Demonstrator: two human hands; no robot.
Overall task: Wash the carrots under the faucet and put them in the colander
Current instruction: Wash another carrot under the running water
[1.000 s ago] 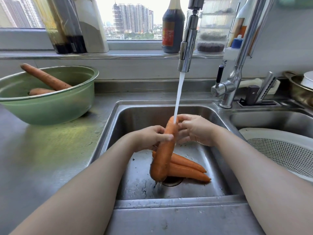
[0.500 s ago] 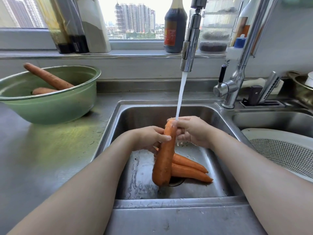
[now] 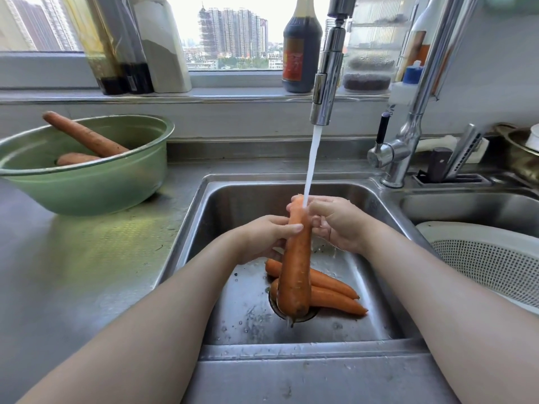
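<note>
A person holds a large carrot (image 3: 296, 263) under a running faucet (image 3: 326, 83) above a steel sink (image 3: 221, 205). The left hand (image 3: 262, 237) wraps its grip round the carrot from the 9 o'clock side, just above the middle, with the thumb laid across the front. The right hand (image 3: 338, 223) closes its grip on the narrow top end from 3 o'clock, where the water stream (image 3: 310, 164) lands. Most of the carrot hangs below both grips.

The left fingers are hidden behind the carrot, and splashing water blurs the right fingertips. The drain (image 3: 313, 315) is largely covered by the carrot's broad end. Two more carrots (image 3: 332, 293) lie on the sink floor, their thick ends hidden behind the held one and their tips pointing to 4 o'clock. At 3 o'clock a white colander (image 3: 481, 258) sits in the neighbouring basin, cut off by the frame edge. At 10 o'clock a green bowl (image 3: 87, 185) on the bench (image 3: 73, 272) holds two duller carrots (image 3: 84, 135).

The held carrot's long axis runs almost straight from 12 to 6 o'clock, narrow end up, broad end down.
</note>
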